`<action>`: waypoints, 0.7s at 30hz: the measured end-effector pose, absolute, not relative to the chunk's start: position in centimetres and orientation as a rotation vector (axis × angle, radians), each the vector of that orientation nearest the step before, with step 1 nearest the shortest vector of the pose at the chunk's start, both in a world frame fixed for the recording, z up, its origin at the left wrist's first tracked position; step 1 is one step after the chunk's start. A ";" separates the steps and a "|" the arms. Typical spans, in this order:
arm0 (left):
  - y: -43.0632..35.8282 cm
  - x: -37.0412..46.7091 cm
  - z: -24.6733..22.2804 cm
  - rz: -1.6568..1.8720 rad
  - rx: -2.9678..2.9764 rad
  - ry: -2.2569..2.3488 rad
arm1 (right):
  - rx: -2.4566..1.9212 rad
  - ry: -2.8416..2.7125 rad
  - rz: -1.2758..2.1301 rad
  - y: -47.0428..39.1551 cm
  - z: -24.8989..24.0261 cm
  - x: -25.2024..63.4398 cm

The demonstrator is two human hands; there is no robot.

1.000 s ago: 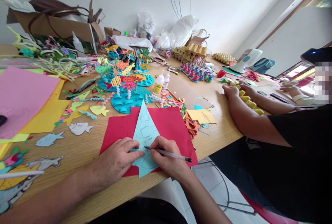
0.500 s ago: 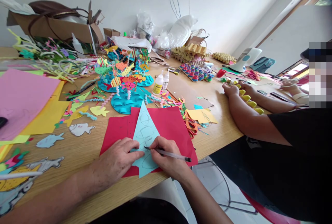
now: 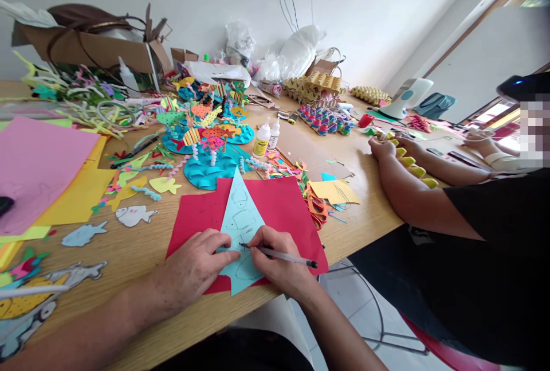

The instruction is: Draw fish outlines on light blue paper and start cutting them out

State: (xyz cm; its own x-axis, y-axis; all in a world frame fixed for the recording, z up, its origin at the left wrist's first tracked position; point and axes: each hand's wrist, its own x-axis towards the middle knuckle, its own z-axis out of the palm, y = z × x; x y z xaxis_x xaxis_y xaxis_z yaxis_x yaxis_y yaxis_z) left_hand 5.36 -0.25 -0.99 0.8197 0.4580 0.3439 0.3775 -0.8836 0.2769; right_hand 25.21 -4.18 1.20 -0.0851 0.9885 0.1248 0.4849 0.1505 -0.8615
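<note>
My right hand is closed around a pen with a clear barrel and a black end. Its tip touches a light blue triangular piece of paper that bears several fish outlines drawn in black. My left hand rests with thumb and forefinger apart, their tips pressing the left edge of the blue paper; it grasps nothing. Beneath the blue paper lie red sheets of paper. To the left are cut-out paper fish: a white one, a blue one and a yellow one.
Behind the papers stand blue egg-carton bases carrying paper fish. Two glue bottles are beside them. Orange-handled scissors lie among paper scraps on the right. Pink paper covers the left side. A co-worker's hands hold a yellow carton strip.
Both hands, the pen and the papers look almost unchanged. The view has shifted very slightly, and the co-worker's head at the right edge has moved a little.
</note>
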 end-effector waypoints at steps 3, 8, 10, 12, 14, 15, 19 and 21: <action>-0.3 5.4 -0.9 0.609 2.805 0.647 | -1.433 -1.685 0.839 -4.2 1.1 25.2; -0.2 5.3 -1.0 0.603 2.799 0.648 | -1.435 -1.691 0.833 -4.2 0.9 25.2; -0.2 5.3 -1.1 0.609 2.802 0.653 | -1.434 -1.682 0.829 -4.2 0.9 25.2; -0.2 5.3 -1.1 0.616 2.804 0.647 | -1.428 -1.688 0.831 -4.2 1.0 25.2; -0.2 5.3 -1.0 0.620 2.804 0.636 | -1.426 -1.694 0.835 -4.2 1.0 25.2; -0.2 5.3 -1.0 0.621 2.803 0.633 | -1.430 -1.693 0.836 -4.2 1.0 25.2; -0.3 5.3 -0.9 0.624 2.802 0.660 | -1.440 -1.686 0.833 -4.2 1.0 25.2; -0.3 5.3 -0.9 0.625 2.799 0.659 | -1.434 -1.687 0.844 -4.2 1.0 25.2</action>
State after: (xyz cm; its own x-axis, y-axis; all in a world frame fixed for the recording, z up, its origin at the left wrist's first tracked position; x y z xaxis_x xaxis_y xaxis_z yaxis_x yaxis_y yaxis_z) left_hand 5.35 -0.28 -0.91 0.8112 0.4638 0.3561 0.3801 -0.8810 0.2816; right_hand 25.23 -4.21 1.00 -0.0879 0.9880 0.1269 0.4911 0.1539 -0.8574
